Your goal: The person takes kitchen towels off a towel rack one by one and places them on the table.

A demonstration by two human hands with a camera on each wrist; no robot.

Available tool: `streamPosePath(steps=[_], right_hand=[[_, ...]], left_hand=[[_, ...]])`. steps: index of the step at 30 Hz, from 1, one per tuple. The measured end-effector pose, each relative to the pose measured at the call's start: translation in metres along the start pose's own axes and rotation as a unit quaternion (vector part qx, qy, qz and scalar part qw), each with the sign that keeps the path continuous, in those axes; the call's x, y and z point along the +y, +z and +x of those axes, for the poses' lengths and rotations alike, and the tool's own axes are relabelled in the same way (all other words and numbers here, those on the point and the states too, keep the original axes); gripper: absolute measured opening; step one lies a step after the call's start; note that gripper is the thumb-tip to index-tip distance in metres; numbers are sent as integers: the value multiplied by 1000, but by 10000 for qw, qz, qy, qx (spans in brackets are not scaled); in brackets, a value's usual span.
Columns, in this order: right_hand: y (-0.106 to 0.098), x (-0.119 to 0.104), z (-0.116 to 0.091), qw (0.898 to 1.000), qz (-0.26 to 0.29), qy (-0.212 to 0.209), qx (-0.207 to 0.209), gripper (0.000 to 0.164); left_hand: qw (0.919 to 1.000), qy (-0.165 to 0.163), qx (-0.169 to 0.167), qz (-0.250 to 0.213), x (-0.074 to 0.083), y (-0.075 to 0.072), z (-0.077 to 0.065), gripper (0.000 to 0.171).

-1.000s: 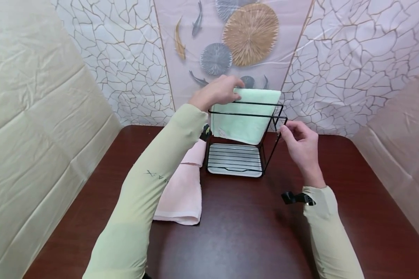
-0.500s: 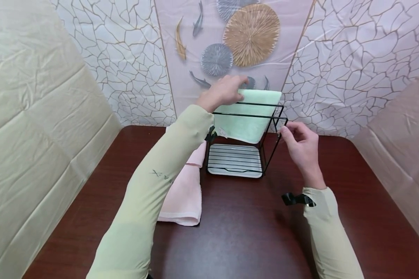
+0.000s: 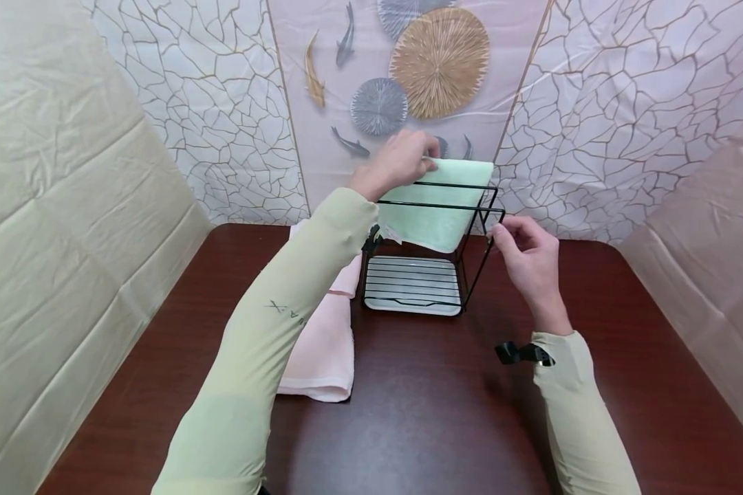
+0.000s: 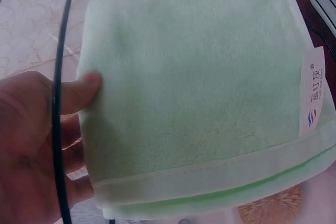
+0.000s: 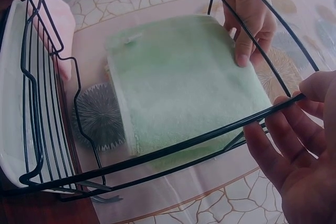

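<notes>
A folded pale green towel (image 3: 436, 223) hangs inside a black wire rack (image 3: 448, 205), its top edge above the rack's upper bars. My left hand (image 3: 399, 158) pinches the towel's upper left part. In the left wrist view the thumb lies on the towel's near face, the other fingers behind it, and a white printed label (image 4: 313, 93) shows near one edge. With thumb and fingertips my right hand (image 3: 529, 258) holds the rack's right front upright. The right wrist view shows this right hand (image 5: 299, 140) on the black bar, apart from the towel.
A white tray (image 3: 411, 307) lies at the rack's base under its wire bars. Left of the rack, a folded pink towel (image 3: 322, 350) lies on the dark red table (image 3: 421, 412), partly hidden by the left sleeve. Patterned cloth (image 3: 223, 103) hangs behind.
My left hand has shifted slightly right over the rack, and its fingers have bent more at the green towel's top. The right hand keeps its hold on the upright.
</notes>
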State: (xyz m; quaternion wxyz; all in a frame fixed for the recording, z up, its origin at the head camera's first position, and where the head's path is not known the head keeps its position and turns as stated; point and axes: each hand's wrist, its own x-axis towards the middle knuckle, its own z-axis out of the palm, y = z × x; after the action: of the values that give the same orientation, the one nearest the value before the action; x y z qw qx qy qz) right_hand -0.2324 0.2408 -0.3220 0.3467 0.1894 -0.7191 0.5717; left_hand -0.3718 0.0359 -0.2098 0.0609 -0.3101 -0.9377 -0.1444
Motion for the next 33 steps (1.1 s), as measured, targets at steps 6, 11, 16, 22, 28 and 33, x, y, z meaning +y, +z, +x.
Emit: streamPosePath(steps=[6, 11, 16, 22, 28, 33], right_hand=[[0, -1, 1, 10000, -85, 31, -33, 13], [0, -2, 2, 9999, -97, 104, -43, 14], [-1, -1, 2, 9998, -121, 153, -68, 14], [-2, -2, 3, 9997, -218, 59, -33, 13], [-3, -2, 1, 9995, -251, 175, -60, 15], [-3, -1, -1, 9995, -222, 214, -40, 15]], left_hand=[[9996, -171, 210, -27, 4, -17, -5, 20], [9990, -320, 307, -75, 10, -33, -7, 21], [9985, -402, 351, 111, 16, -45, -8, 23], [9975, -390, 557, 205, 21, -54, -7, 24], [9962, -418, 759, 60, 23, -61, -8, 24], [9907, -67, 1349, -151, 21, -70, -15, 23]])
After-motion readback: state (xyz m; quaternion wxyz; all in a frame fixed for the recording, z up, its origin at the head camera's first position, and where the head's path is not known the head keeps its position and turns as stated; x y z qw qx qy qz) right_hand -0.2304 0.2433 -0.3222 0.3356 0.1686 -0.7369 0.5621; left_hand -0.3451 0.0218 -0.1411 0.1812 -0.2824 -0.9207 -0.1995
